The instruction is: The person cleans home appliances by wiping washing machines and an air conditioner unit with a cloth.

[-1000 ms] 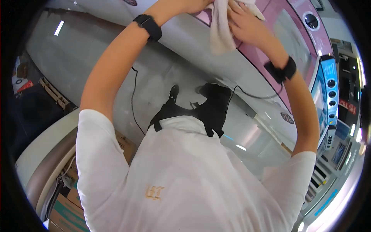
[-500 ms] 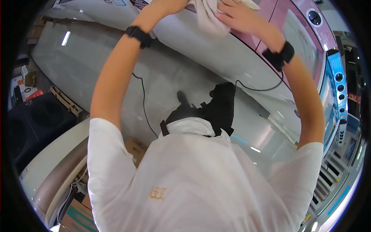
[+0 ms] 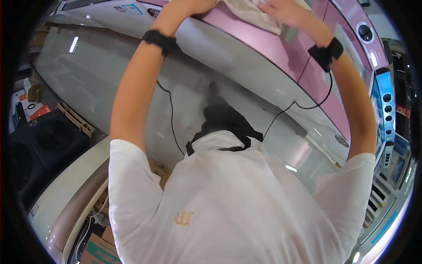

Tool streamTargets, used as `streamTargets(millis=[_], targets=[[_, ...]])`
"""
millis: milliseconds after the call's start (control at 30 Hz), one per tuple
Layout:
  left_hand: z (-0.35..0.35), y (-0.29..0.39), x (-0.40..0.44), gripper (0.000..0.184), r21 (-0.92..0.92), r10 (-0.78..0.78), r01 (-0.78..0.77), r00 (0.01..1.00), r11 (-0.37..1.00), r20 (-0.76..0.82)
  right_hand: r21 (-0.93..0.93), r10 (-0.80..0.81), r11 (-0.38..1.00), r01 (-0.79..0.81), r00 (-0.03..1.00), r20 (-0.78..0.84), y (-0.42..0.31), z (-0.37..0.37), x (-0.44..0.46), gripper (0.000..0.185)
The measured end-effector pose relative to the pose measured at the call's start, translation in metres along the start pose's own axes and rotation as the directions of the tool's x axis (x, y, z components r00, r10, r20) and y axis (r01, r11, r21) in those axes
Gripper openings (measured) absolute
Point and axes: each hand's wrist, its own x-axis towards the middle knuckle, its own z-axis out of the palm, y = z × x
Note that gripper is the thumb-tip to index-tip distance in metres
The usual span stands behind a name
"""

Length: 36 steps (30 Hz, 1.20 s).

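Observation:
A pale cloth [image 3: 252, 12] lies bunched on the pink top [image 3: 246, 33] of a large white-sided appliance, which looks like a washing machine. My right hand [image 3: 290, 14] grips the cloth from above, its fingers slightly smeared by motion. At the front edge of the top is my left hand [image 3: 195, 5], close to the cloth's left end. The upper border of the view cuts off its fingers, so their closure is hidden. Each wrist wears a black band with a dark cable leading from it.
On the right side of the pink machine is a round dial [image 3: 365, 33]. Beyond it stands a blue appliance panel [image 3: 386, 99] with several knobs. Cardboard boxes [image 3: 99, 251] sit at lower left, near a black slatted-edge case [image 3: 48, 141]. A cable [image 3: 170, 119] hangs over the grey floor.
My right hand and the cloth have moved up and away from the front edge, exposing more of the pink top. The cloth's hanging part now lies on the surface. My view has shifted slightly.

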Motion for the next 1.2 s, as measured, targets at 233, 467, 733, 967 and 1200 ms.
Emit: streamTargets(millis=[233, 467, 733, 967, 1200], targets=[[-0.033, 0.018, -0.074, 0.066, -0.135, 0.038, -0.037, 0.999, 0.99, -0.002, 0.033, -0.229, 0.969, 0.244, 0.943, -0.242, -0.004, 0.011, -0.069, 0.047], [-0.009, -0.056, 0.023, 0.061, -0.052, 0.023, -0.017, 0.993, 0.999, 0.118, -0.224, -0.344, 0.935, 0.275, 0.853, -0.391, 0.15, 0.03, 0.041, 0.038], [-0.023, -0.023, 0.031, 0.061, -0.017, 0.135, -0.134, 0.977, 0.991, 0.167, 0.026, -0.364, 0.92, 0.39, 0.88, -0.306, -0.011, 0.005, 0.007, 0.034], [-0.051, -0.044, 0.002, 0.066, -0.164, 0.194, -0.169, 0.97, 0.972, 0.149, 0.25, -0.114, 0.956, 0.153, 0.98, -0.165, 0.037, 0.0, -0.002, 0.048], [-0.001, -0.199, 0.085, 0.059, -0.206, -0.071, 0.081, 0.996, 0.975, 0.053, -0.094, -0.274, 0.961, 0.26, 0.942, -0.196, 0.041, -0.042, 0.17, 0.029]])
